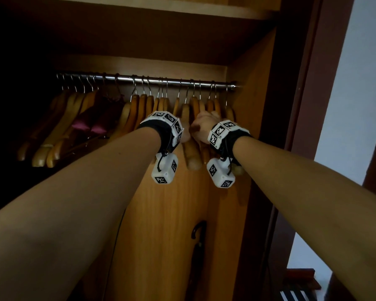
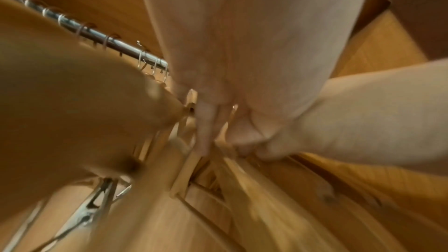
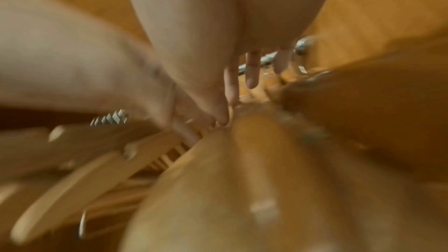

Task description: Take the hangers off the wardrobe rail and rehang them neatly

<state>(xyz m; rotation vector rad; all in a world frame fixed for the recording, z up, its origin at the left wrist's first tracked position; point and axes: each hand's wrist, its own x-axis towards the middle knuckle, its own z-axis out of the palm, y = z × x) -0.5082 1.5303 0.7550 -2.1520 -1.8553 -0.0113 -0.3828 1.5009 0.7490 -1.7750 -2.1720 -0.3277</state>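
Several wooden hangers (image 1: 139,109) hang by metal hooks from the chrome rail (image 1: 152,80) inside the wardrobe. Both hands reach up into the right-hand bunch. My left hand (image 1: 184,136) is mostly hidden behind its wrist band. In the left wrist view, my left hand (image 2: 206,131) has a finger and thumb either side of a hanger (image 2: 186,170). My right hand (image 1: 201,124) curls over the hanger tops. In the right wrist view, my right hand (image 3: 225,114) pinches a hanger neck (image 3: 244,122) between thumb and forefinger, the other fingers straight. One hanger arm (image 1: 191,155) hangs between the wrists.
Maroon padded hangers (image 1: 89,124) and more wooden ones fill the rail's left half. The wardrobe side panel (image 1: 254,83) stands close on the right and a shelf (image 1: 139,7) runs above. A black umbrella (image 1: 197,246) leans low inside. A clip hanger (image 2: 97,204) hangs near my left wrist.
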